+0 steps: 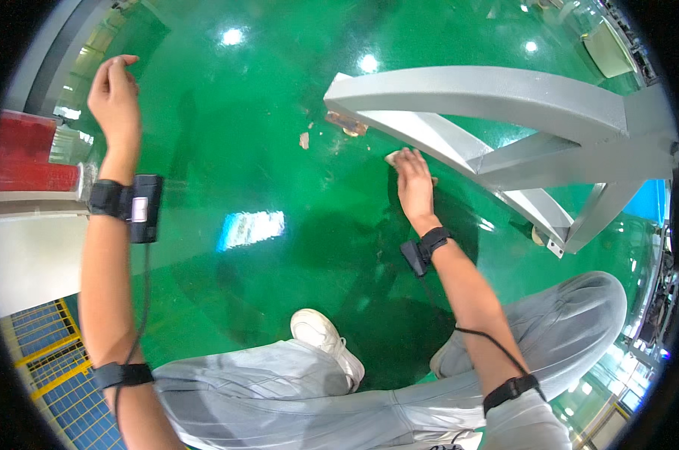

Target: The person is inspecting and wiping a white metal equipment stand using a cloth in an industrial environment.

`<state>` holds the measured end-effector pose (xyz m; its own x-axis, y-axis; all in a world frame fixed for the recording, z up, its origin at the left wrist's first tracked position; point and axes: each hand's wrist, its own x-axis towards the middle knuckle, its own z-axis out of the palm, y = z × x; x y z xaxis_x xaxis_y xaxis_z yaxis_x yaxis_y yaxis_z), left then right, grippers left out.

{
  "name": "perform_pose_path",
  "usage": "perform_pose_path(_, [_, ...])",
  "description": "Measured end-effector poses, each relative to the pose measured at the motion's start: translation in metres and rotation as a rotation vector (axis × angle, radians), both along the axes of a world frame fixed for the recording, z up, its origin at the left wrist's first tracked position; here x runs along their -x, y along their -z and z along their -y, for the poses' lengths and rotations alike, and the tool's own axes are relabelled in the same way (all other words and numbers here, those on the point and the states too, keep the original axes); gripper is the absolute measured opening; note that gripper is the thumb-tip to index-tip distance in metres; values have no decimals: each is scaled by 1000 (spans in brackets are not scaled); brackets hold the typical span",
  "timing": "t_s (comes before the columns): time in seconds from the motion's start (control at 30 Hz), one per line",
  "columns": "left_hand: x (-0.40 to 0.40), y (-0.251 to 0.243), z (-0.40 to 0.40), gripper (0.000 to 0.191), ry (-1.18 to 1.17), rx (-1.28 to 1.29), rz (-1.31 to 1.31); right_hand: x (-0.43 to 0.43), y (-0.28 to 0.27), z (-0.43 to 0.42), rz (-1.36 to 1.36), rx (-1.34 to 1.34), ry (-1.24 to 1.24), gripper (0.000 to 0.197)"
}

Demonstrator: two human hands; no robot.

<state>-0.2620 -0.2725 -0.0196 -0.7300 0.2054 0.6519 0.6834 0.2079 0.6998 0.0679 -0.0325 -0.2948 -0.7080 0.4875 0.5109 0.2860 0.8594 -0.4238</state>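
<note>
My right hand (415,185) reaches down by the green floor (317,191), close to the lower edge of a grey-painted metal frame (486,90). A small pale piece (392,158) shows at its fingertips; whether the fingers grip it or press it on the floor I cannot tell. My left hand (116,101) is raised at the left, fingers curled together, with no object visible in it. Each wrist bears a black strap with a small dark device and a cable. A rusty brown block (346,121) lies under the frame's corner, and a pale flake (304,140) lies on the floor beside it.
At the left are a red metal part (21,152), a white panel (33,259) and yellow wire mesh (64,360). A pale green bin (608,52) stands at the upper right. A blue object (648,201) shows behind the frame. My white shoe (322,337) is on the floor.
</note>
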Motion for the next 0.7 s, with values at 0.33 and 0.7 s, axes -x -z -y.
perform_pose_path(0.33, [-7, -26, 16, 24, 295, 860, 22, -20, 13, 156, 122, 237, -969, 20])
perform_pose_path(0.7, [-105, 143, -48, 11, 883, 1065, -665, -268, 8, -23, 189, 125, 549, 30])
